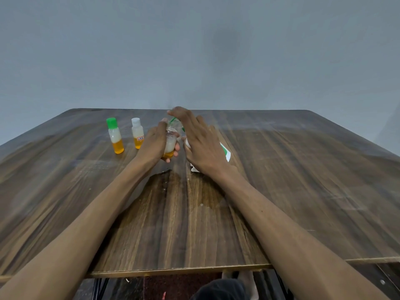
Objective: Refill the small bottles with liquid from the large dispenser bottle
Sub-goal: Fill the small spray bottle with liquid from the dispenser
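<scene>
The head view looks down over a dark wood-grain desk (281, 169) set against a plain grey wall (194, 50), with two bare forearms reaching in from the lower corners toward the middle of the frame.

The left hand (154, 144) holds a small uncapped bottle (170, 144) just left of centre, lifted a little off the desk, its fingers curled round the body. The bottle holds a white layer above an orange layer.

The right hand (201, 144) lies over the top of the large dispenser bottle (225, 151), just right of the small one. Its fingers are straight and slightly spread, and the fingertips rest on the green pump head (173, 119), whose spout reaches toward the small bottle's open neck. Most of the white dispenser is hidden behind the hand.

In the left middle of the frame stand two more small bottles, close together and upright: a green-capped bottle (115, 136) and, to its right, a white-capped bottle (137, 133) with a small label. Both show white over orange.

A wet patch (173, 191) darkens the desk below the hands.
</scene>
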